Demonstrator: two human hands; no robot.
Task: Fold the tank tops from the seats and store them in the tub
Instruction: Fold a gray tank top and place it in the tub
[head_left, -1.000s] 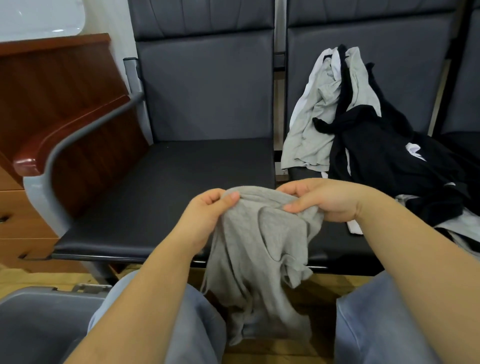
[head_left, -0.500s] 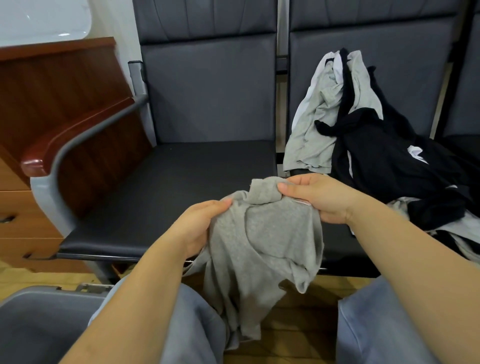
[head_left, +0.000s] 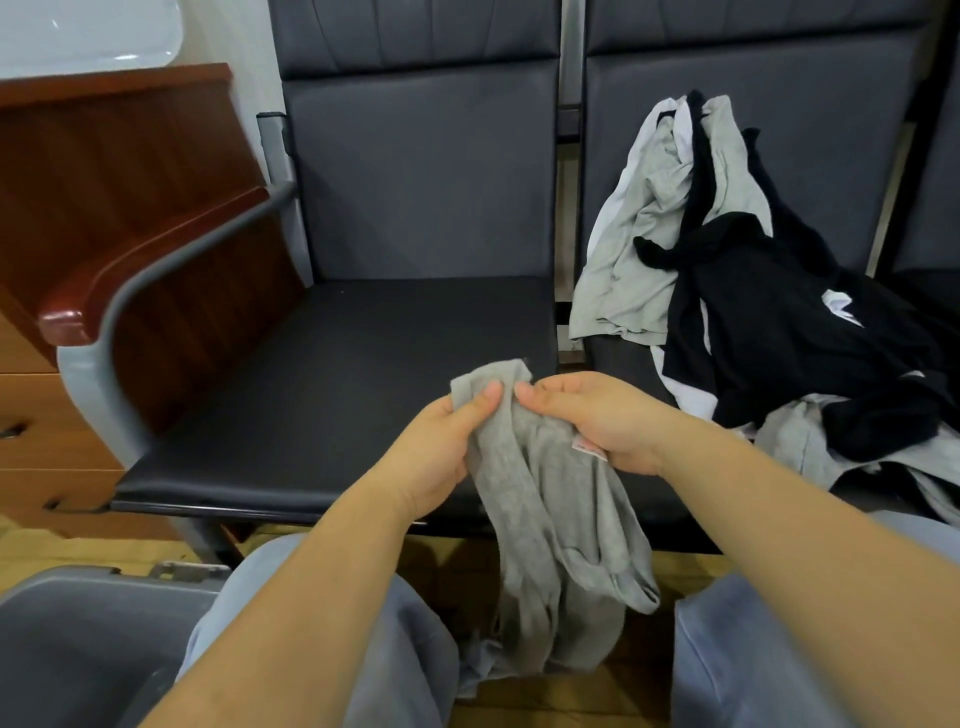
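A grey tank top (head_left: 545, 525) hangs bunched between my knees, in front of the left seat. My left hand (head_left: 441, 457) pinches its upper edge with thumb and fingers. Close beside it, my right hand (head_left: 597, 421) grips the same upper edge, with a small pink label showing under the palm. A heap of grey, white and black tank tops (head_left: 753, 291) lies on the right seat and up against its backrest. The grey tub (head_left: 78, 623) stands on the floor at the lower left, by my left knee.
The black left seat (head_left: 363, 364) lies in front of me, with a wood-topped metal armrest (head_left: 156, 270) on its left side. A wooden cabinet with drawers (head_left: 78, 208) stands further left. My legs in blue jeans fill the bottom of the view.
My hands have come close together along the top edge of the grey tank top, thumbs almost touching. The cloth now hangs narrower and longer between my knees.
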